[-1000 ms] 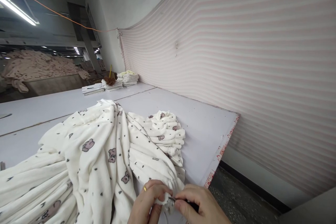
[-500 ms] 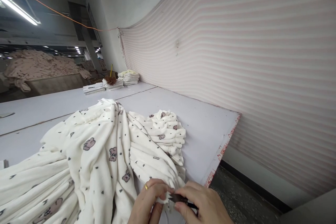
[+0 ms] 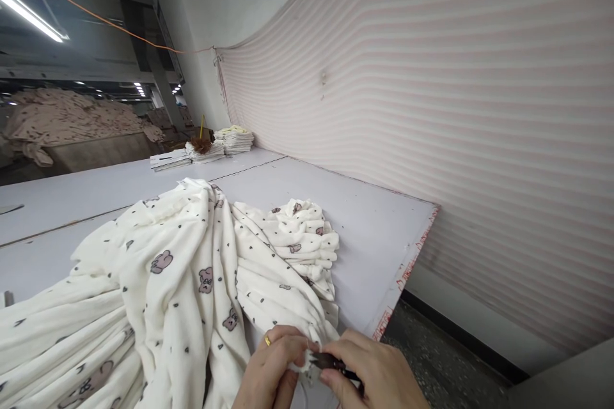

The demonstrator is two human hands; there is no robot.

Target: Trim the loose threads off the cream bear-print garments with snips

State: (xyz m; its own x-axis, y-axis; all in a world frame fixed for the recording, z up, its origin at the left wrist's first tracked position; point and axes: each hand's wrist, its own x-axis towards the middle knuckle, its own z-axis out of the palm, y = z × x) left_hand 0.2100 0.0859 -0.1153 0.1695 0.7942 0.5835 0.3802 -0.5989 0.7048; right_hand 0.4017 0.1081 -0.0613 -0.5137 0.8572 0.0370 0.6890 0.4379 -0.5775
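While the broad pale-grey tabletop (image 3: 371, 220) is covered at near left by gathered white fabric (image 3: 187, 287) with a mauve bear print, the fabric's near-right end is pinched by the left hand (image 3: 272, 364). By the right hand (image 3: 373, 367), close beside, dark pointed snips (image 3: 323, 361) are gripped. Work at that end appears under way; what is left cannot be judged. Blade contact is obscured, and the fabric's near side is cut off.

Stretches as a pale table (image 3: 374, 236) beneath the bunched cloth (image 3: 163, 307). Bears white stacks (image 3: 235, 142) beyond the cloth, and a flat thing (image 3: 9, 209) left of it. Ends right of the cloth in red-printed edging (image 3: 405, 276).
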